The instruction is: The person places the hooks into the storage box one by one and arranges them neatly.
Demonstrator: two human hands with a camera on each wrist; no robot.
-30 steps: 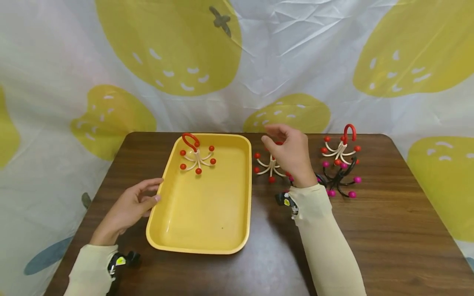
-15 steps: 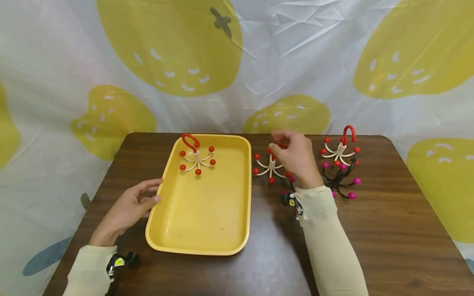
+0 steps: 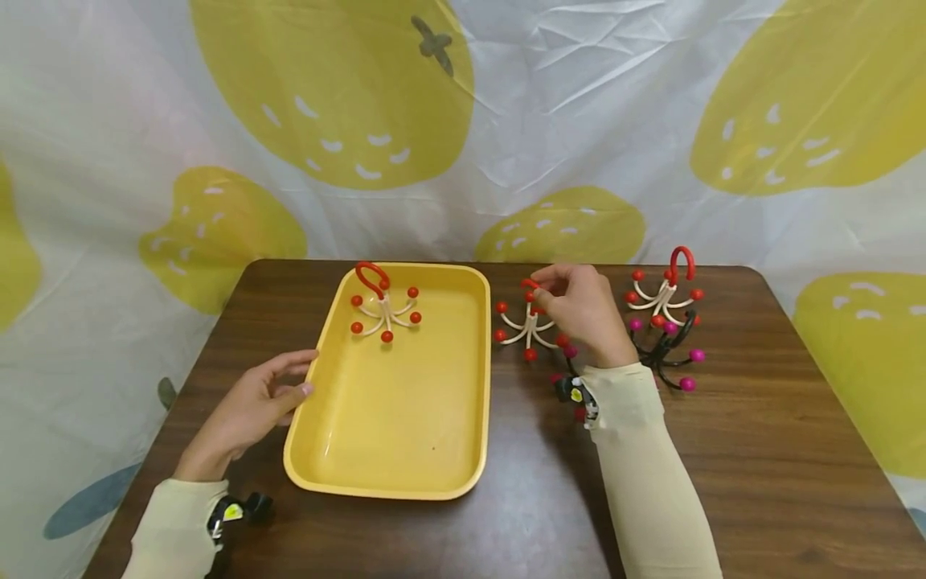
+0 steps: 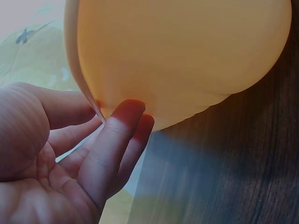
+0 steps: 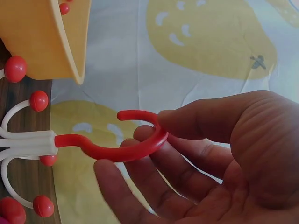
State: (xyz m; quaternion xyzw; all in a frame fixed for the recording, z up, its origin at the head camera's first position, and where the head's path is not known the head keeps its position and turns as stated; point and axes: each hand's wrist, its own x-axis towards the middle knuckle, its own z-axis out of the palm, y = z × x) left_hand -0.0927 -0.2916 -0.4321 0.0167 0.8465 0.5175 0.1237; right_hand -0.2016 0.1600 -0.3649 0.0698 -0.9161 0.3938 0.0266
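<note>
A: The right hand (image 3: 584,310), what does it have?
B: A hanger (image 3: 531,320). Its thumb and fingers are clamped on the red hook (image 5: 126,152). The left hand (image 3: 246,406) pinches the left rim of the yellow tray (image 3: 405,418).

A: And the surface under all this?
B: A brown table (image 3: 781,458), with the tray left of its middle.

A: How far along does the work look?
B: Early, judging by where things are. One white hanger (image 3: 386,307) with red balls stands inside the tray, towards its far left corner. The held one, coloured alike, is outside, just beside the tray's right wall. Farther right are another white hanger (image 3: 663,299) and, in front of it, a black hanger (image 3: 660,352) with magenta tips, both untouched.

A: Anything smaller?
B: Stray magenta and red balls (image 3: 570,351) peek out by the right sleeve (image 3: 651,474). The arm hides whatever bears them, so the full number left outside cannot be told.
</note>
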